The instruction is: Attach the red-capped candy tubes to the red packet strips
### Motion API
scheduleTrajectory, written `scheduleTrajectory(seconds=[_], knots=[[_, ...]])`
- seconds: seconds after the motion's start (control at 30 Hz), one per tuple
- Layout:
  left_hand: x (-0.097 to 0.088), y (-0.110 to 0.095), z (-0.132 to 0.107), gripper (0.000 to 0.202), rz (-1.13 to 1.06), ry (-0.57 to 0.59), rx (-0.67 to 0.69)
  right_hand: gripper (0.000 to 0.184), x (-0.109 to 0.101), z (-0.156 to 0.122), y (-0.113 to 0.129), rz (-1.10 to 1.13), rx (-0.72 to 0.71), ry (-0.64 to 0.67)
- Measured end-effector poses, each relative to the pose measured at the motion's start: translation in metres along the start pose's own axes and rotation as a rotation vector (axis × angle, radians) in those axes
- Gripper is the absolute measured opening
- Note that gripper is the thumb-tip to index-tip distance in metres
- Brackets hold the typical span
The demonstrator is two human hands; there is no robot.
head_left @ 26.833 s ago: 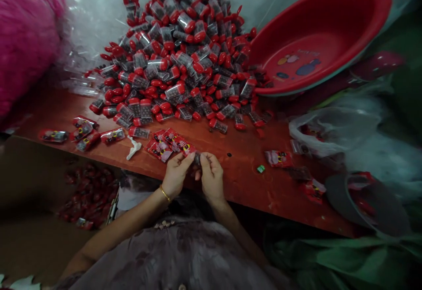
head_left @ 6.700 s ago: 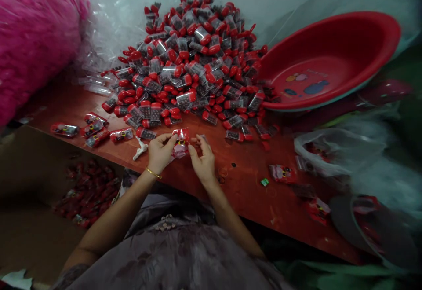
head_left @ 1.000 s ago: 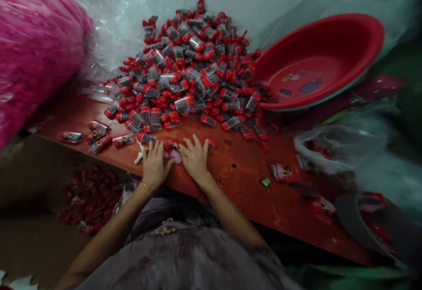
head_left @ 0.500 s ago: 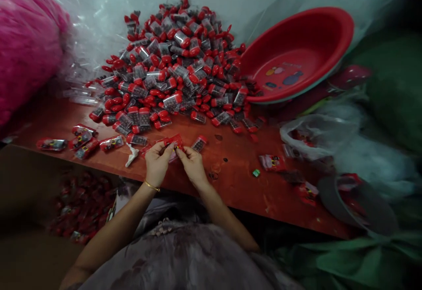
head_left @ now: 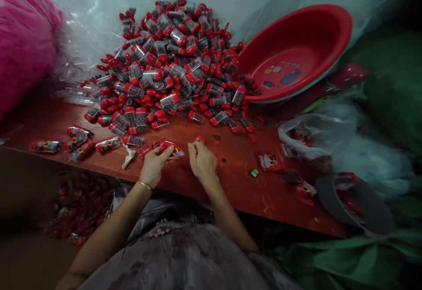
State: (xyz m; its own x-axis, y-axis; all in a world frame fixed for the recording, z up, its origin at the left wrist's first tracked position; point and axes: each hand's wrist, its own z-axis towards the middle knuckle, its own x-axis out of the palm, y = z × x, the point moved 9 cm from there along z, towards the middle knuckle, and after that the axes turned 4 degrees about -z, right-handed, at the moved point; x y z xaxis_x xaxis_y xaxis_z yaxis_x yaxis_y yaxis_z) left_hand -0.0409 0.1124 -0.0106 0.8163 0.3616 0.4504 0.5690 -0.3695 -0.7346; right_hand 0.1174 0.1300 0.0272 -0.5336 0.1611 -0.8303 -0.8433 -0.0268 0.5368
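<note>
Near the front edge of the tabletop (head_left: pixel 244 184) your left hand (head_left: pixel 154 167) pinches a red printed sleeve (head_left: pixel 166 146) and your right hand (head_left: pixel 201 163) curls shut around a red-capped vial (head_left: pixel 199 139) just beside it, and though a few wrapped packs (head_left: pixel 77 140) lie by the left edge, the big heap (head_left: pixel 165 56) behind suggests most remain.

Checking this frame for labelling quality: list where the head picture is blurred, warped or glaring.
Head view: dim, soft light; the pile of red-capped vials and the left hand pinching a red packet beside the right hand read fairly sharp; the pink bundle and green cloth at the edges smear; the table runs tilted and the red basin looks stretched; clear plastic behind shows pale glare.
</note>
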Motion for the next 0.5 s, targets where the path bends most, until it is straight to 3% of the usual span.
scheduleTrajectory(seconds=[0.1, 0.17, 0.3, 0.4, 0.5], knots=[[0.002, 0.007, 0.000, 0.036, -0.028, 0.010, -0.079, 0.049, -0.007, 0.009, -0.019, -0.277, 0.167, -0.022], [0.003, 0.012, -0.002, 0.035, -0.049, 0.029, -0.155, 0.050, -0.003, 0.013, -0.020, -0.401, 0.160, 0.023], [0.003, 0.015, -0.005, 0.033, -0.068, 0.058, -0.234, 0.030, 0.005, 0.012, -0.019, -0.474, 0.067, 0.087], [0.000, 0.013, -0.007, 0.031, -0.062, 0.071, -0.253, 0.026, -0.004, 0.002, -0.027, -0.274, 0.050, 0.046], [-0.001, 0.013, -0.009, 0.030, -0.051, 0.084, -0.262, 0.026, -0.019, -0.017, -0.028, 0.156, -0.020, 0.042]])
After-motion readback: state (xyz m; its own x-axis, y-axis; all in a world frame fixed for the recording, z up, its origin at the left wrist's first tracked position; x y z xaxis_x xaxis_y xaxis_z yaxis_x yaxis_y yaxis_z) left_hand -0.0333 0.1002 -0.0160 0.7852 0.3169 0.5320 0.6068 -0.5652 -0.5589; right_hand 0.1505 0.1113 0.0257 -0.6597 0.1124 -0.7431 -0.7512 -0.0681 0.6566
